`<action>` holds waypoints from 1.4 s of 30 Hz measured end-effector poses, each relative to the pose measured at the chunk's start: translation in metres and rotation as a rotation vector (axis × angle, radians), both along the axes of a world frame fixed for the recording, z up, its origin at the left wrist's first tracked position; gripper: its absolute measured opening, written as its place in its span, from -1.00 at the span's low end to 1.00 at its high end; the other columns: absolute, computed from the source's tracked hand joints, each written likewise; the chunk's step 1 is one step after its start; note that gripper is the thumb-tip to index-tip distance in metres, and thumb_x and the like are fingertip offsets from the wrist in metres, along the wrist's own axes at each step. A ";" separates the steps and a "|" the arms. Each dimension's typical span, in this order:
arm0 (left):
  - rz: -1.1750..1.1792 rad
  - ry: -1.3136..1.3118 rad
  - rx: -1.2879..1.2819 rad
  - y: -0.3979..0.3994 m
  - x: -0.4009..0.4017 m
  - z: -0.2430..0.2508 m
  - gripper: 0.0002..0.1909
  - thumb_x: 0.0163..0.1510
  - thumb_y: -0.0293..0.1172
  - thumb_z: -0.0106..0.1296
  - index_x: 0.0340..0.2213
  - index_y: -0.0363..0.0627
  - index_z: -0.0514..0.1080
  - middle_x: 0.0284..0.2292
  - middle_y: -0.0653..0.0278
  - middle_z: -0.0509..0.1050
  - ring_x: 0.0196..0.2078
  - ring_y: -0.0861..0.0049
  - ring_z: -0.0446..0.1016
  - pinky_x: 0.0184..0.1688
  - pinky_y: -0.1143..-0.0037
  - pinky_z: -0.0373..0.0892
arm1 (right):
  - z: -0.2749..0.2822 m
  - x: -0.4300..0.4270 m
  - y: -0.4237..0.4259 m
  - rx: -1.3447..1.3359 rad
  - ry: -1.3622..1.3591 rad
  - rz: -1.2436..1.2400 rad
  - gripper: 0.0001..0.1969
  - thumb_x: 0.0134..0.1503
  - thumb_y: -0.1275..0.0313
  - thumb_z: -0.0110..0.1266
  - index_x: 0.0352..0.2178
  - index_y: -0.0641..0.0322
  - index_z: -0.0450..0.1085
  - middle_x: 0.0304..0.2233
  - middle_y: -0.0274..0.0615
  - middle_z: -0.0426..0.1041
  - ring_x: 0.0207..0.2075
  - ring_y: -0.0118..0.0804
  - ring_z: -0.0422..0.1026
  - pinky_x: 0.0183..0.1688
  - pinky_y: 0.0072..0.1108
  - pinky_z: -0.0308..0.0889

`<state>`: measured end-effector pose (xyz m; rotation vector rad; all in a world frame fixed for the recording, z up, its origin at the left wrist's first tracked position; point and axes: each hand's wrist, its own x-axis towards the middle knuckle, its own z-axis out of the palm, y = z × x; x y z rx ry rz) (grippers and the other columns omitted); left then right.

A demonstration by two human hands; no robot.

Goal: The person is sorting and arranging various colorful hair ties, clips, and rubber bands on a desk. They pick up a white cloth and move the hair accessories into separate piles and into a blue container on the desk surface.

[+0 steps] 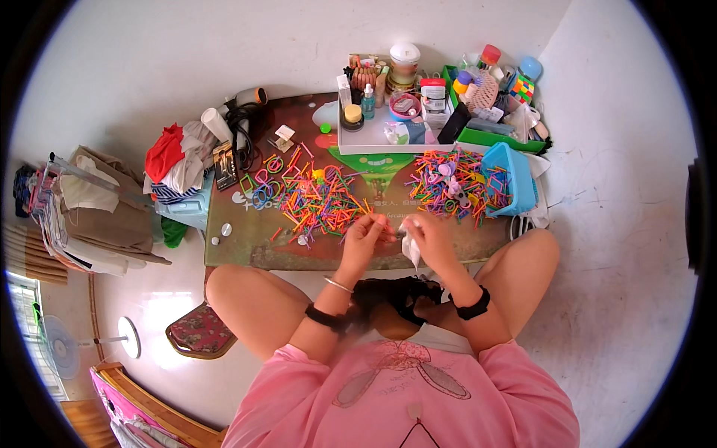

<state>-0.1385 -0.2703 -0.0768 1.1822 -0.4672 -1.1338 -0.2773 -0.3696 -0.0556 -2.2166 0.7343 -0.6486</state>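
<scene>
Near the table's front edge, my right hand (pixel 428 238) grips a crumpled white tissue or cloth (pixel 411 251), whose end hangs down. My left hand (pixel 364 238) is just to its left, fingers bent and drawn together. Something orange-red shows at its fingertips, too small to make out. Beyond my left hand spreads a loose pile of colourful plastic sticks (pixel 319 196), with several plastic rings and shapes (pixel 269 187) at its left side. A second pile of plastic pieces (pixel 448 182) lies past my right hand, against a tipped blue plastic basket (pixel 518 179) with more pieces at its mouth.
A white tray (pixel 369 149) of cosmetics and a green box (pixel 498 139) of odds and ends stand along the back. A hair dryer (pixel 246 98) and piled clothes (pixel 179 151) are at the left. A padded chair (pixel 201 330) stands below, left of my knee.
</scene>
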 end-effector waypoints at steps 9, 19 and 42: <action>-0.188 0.182 -0.016 0.003 -0.009 -0.004 -0.78 0.14 -0.28 -0.06 -0.36 -0.19 0.44 -0.50 0.41 0.45 -0.48 0.77 0.39 -0.38 0.72 0.34 | 0.015 -0.001 -0.001 0.281 -0.160 0.190 -0.84 0.07 0.47 0.00 -0.28 0.25 0.40 -0.41 -0.15 0.32 -0.34 -0.28 0.37 -0.36 -0.50 0.27; -0.256 0.247 -0.047 0.004 -0.004 -0.004 -0.81 0.11 -0.35 -0.04 -0.34 -0.23 0.45 -0.45 0.35 0.47 -0.41 0.71 0.41 -0.32 0.67 0.34 | 0.015 -0.002 0.001 0.126 -0.173 0.073 -0.87 0.03 0.44 0.06 -0.40 0.29 0.39 -0.51 -0.19 0.36 -0.49 -0.25 0.38 -0.45 -0.52 0.26; -0.226 -0.564 -0.072 0.003 -0.012 0.010 -0.60 -0.14 -0.69 0.08 -0.21 -0.24 0.26 -0.45 0.27 0.49 -0.38 0.71 0.45 -0.35 0.69 0.34 | -0.018 -0.003 -0.006 0.185 0.067 0.001 -0.69 0.11 0.27 0.00 -0.49 0.40 0.36 -0.67 -0.10 0.35 -0.61 -0.38 0.39 -0.56 -0.54 0.25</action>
